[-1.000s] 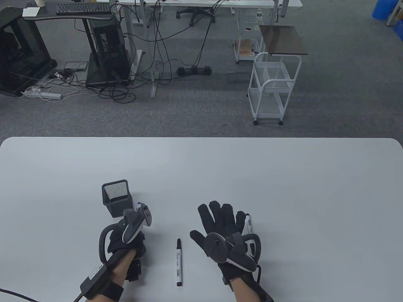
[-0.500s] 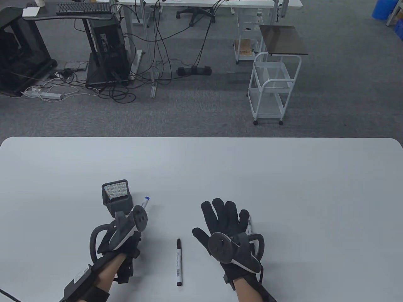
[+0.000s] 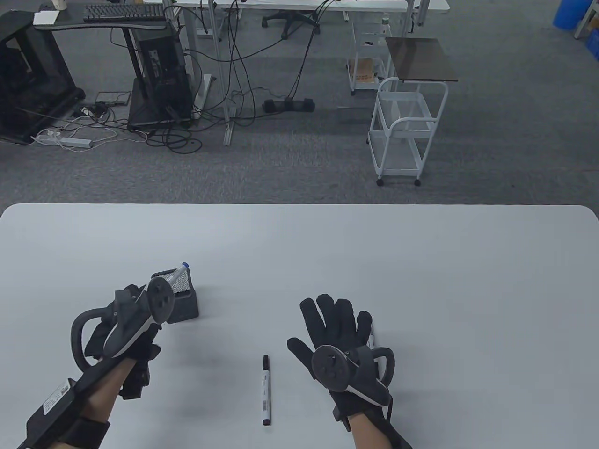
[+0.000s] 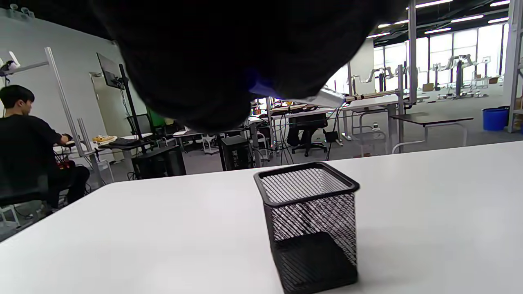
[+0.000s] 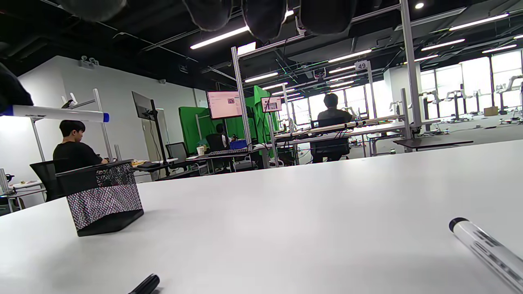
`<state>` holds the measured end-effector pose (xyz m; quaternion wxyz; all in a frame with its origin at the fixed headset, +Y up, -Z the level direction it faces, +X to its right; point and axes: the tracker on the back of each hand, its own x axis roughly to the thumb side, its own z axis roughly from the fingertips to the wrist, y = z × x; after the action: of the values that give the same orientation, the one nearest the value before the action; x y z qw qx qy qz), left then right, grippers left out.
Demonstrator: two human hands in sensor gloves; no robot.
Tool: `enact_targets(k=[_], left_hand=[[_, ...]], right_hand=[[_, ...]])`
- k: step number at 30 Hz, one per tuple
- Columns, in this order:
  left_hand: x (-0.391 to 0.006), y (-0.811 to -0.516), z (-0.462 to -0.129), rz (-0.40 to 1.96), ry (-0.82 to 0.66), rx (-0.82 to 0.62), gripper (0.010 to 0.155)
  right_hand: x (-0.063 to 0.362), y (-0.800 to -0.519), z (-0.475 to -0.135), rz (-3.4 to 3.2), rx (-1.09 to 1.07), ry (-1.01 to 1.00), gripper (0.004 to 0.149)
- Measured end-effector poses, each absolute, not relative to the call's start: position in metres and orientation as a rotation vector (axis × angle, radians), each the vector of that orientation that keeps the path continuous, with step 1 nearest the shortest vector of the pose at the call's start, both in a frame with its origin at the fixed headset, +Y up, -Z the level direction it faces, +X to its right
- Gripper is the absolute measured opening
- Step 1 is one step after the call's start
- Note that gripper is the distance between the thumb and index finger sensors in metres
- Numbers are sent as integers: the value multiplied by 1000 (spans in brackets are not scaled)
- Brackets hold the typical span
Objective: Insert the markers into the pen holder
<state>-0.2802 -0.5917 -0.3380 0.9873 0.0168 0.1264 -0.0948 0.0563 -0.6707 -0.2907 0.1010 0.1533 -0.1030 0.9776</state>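
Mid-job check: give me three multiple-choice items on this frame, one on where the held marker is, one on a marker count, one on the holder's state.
1. Where is the marker in the left hand?
A. lying flat by the table's far edge
B. in the air above the holder
C. under the right hand

2. How many markers show in the table view?
A. one
B. five
C. three

3. What is in the holder?
A. nothing
B. two markers
C. a keyboard

Answers: 1 B, the right wrist view shows it held up clear of the holder's rim. 2 C, the held one, the black-capped marker on the table, and a marker beside the right hand. 3 A, the mesh shows it empty.
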Motion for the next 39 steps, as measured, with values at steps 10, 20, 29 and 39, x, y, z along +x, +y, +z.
enact_targets(k=[10, 20, 29, 39], left_hand=[[-284, -577, -363, -301, 252, 20, 43], [-278, -586, -396, -351, 218, -52, 40], [-275, -607, -412, -332, 190, -72, 39], [-276, -628, -424, -350, 182, -88, 39]], right_hand=[[59, -670, -291, 2877, 449, -309, 76], [60, -669, -291, 2879, 450, -299, 76], [61, -668, -292, 2880, 438, -293, 76], [59, -669, -293, 2897, 447, -272, 75]])
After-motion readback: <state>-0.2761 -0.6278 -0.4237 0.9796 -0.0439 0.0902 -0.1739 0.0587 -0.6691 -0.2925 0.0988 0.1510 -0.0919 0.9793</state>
